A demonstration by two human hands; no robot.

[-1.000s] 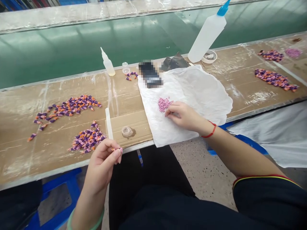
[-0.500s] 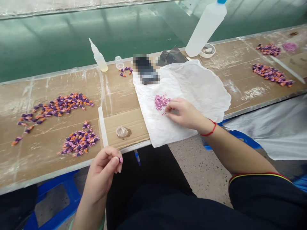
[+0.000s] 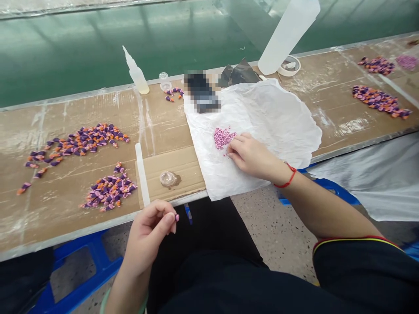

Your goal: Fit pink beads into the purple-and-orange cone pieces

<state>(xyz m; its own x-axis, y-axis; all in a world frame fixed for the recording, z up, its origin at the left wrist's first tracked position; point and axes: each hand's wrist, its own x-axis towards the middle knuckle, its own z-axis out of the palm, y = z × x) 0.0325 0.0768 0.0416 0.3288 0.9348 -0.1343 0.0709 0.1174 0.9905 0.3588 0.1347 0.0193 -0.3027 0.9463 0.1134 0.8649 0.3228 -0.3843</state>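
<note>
the left fingers [image 3: 163,216] pinch a tiny pink piece [image 3: 177,217] just off the counter [image 3: 49,213]. the right fingers [image 3: 235,150] lie unclenched on white tissue paper [image 3: 278,126], just beside a heap of pink beads [image 3: 224,138].

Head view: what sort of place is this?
Probably a small handicraft workshop: a long cardboard-topped workbench holds heaps of small purple-and-orange pieces, pink beads on white paper, and plastic squeeze bottles.

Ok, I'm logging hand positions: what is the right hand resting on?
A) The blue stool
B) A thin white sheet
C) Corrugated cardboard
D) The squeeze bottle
B: the right hand lies on the thin white sheet, beside the small pink pieces.
</note>
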